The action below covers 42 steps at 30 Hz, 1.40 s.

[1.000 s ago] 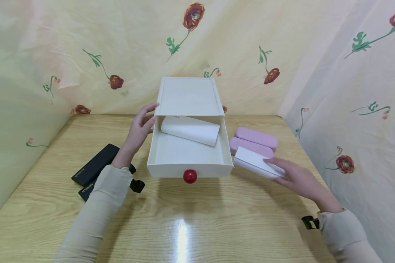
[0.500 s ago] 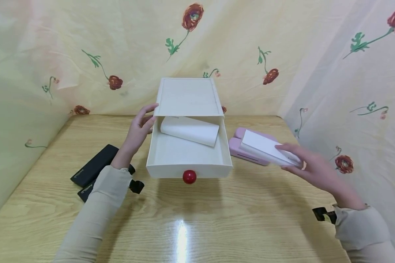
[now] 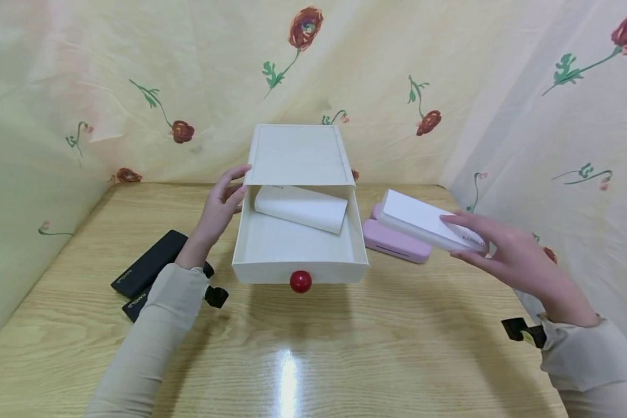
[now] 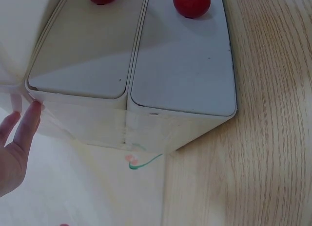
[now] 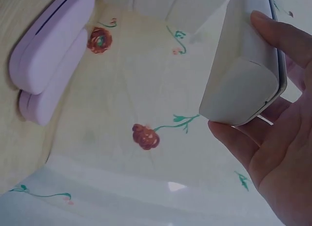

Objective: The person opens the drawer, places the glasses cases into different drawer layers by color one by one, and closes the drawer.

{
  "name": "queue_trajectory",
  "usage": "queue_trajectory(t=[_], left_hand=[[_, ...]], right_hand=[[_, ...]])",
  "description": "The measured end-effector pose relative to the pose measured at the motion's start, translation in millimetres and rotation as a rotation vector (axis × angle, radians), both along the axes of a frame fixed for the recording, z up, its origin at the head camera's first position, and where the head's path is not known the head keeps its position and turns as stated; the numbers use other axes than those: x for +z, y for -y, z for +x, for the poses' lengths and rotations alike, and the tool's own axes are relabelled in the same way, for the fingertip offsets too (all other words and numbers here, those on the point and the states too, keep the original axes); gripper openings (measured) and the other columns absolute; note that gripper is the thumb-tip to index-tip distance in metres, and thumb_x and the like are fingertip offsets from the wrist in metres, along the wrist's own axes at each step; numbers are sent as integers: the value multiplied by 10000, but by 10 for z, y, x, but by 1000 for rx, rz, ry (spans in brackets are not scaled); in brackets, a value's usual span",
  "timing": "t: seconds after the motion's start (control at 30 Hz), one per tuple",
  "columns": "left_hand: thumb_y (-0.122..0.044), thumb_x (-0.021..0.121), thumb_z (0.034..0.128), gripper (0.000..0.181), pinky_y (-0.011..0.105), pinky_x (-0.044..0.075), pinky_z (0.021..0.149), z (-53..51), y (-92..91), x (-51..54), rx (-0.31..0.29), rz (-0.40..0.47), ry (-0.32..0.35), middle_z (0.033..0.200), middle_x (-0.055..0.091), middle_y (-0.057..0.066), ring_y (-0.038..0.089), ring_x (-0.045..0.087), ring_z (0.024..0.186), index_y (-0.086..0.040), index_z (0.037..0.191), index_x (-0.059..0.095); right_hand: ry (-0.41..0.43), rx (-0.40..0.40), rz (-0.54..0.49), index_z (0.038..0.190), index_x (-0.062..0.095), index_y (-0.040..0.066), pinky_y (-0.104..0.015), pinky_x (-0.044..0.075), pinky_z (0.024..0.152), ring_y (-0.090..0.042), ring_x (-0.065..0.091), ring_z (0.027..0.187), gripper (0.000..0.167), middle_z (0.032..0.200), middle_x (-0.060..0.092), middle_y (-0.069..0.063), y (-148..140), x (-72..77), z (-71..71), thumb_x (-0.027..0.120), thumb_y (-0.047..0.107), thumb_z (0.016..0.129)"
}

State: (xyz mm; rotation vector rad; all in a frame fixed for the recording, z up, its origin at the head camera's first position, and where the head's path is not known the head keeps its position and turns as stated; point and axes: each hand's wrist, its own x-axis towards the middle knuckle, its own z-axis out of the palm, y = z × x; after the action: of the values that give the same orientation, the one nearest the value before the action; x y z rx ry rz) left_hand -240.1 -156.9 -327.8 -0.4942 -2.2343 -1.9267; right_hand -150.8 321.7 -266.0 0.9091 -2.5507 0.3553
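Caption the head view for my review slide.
Right hand grips a white case near two pink cases; left hand touches the white drawer unit.

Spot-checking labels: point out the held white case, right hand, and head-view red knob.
Held white case (image 3: 423, 220), head view: top face.
Right hand (image 3: 519, 261), head view: back of hand.
Red knob (image 3: 301, 281), head view: front.

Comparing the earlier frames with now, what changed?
The right hand, gripping the white case throughout, has carried it up and rightward in the head view, away from the open drawer. Nothing was let go. The left hand stays at the left side of the cabinet; the lilac cases and black cases lie as before.
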Motion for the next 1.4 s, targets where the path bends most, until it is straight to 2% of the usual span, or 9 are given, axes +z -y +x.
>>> queue_trajectory(t=[0.27,0.5,0.6,0.67,0.8,0.87,1.0,1.2,1.4], left_hand=[[-240,453,1007,473,209,522,794,0,8,-4,4,-3,2,1500,361,76,279,467,1301,-160,1470,396],[-250,460,1000,479,331,515,851,-13,8,0,6,-9,2,1503,364,65,275,464,1308,-175,1470,402],[-251,460,999,481,363,515,860,-7,7,4,6,-9,0,1503,362,69,278,465,1306,-172,1470,401],[-252,460,998,483,394,515,870,-2,7,6,5,-9,-2,1504,360,72,281,466,1305,-170,1470,399],[-256,459,998,485,373,520,862,-1,3,7,4,-4,0,1504,360,72,272,468,1298,-169,1471,399],[-256,458,999,485,340,521,848,-3,3,5,5,-4,2,1503,360,71,266,470,1294,-168,1471,398],[-255,464,999,480,342,518,846,-7,1,6,8,-3,1,1498,365,73,260,474,1285,-165,1467,406],[-254,469,996,481,365,504,863,-6,1,10,14,-7,0,1504,366,80,255,472,1285,-169,1466,410],[-259,475,990,490,447,497,901,1,4,14,12,-2,4,1503,367,84,266,469,1286,-167,1466,409]], right_hand=[[-22,79,-13,1316,604,182,-116,348,559,115,433,915,731,1240,656,-141,210,153,-22,855,30,646],[-21,158,-18,1335,592,169,-105,373,582,22,466,806,668,1271,645,-92,475,253,-56,847,150,718],[-14,191,-10,1351,579,169,-101,395,605,-6,521,867,691,1300,629,-85,603,286,-78,841,112,714],[-13,214,-9,1352,577,172,-108,403,675,-51,565,1003,693,1314,622,-90,689,304,-99,836,95,714],[-23,269,-8,1348,580,167,-159,406,822,-225,592,1168,615,1310,624,-120,857,327,-157,807,160,777],[-43,296,-2,1338,588,157,-215,436,828,-282,618,1144,550,1294,635,-134,943,340,-189,772,257,829],[-71,321,14,1322,599,160,-306,493,696,-252,673,1013,518,1264,656,-117,1110,346,-231,718,380,868],[5,356,-10,1330,586,150,-318,505,679,-230,654,1017,600,1283,644,-111,1317,310,-270,805,167,772],[40,377,1,1321,595,169,-278,506,646,-138,634,883,571,1274,646,-86,1475,279,-292,800,187,788]])
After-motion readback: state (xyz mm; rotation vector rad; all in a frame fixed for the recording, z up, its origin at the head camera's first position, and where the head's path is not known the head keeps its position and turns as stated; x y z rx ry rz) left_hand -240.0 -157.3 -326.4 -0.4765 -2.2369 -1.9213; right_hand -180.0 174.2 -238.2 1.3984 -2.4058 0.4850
